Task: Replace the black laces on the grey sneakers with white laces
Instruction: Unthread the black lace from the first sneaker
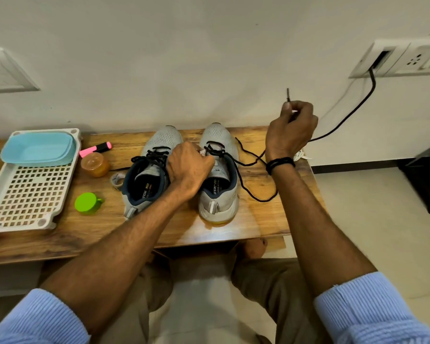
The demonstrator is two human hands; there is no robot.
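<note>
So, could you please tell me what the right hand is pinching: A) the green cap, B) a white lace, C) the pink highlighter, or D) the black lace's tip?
D: the raised right hand has the black lace's tip sticking up from its fingers.

A pair of grey sneakers (218, 194) has navy collars and black laces (154, 156). The table (258, 214) is brown wood-grain. Around them are white laces (300, 155), a white grid-perforated tray (18, 225), a pale blue tub (39, 150), a pink highlighter (94, 148), an amber jar (94, 165) and a lime-green lid (87, 203). The ribbed sleeves (363, 304) are pale blue, the wristband (281, 163) black.
</note>
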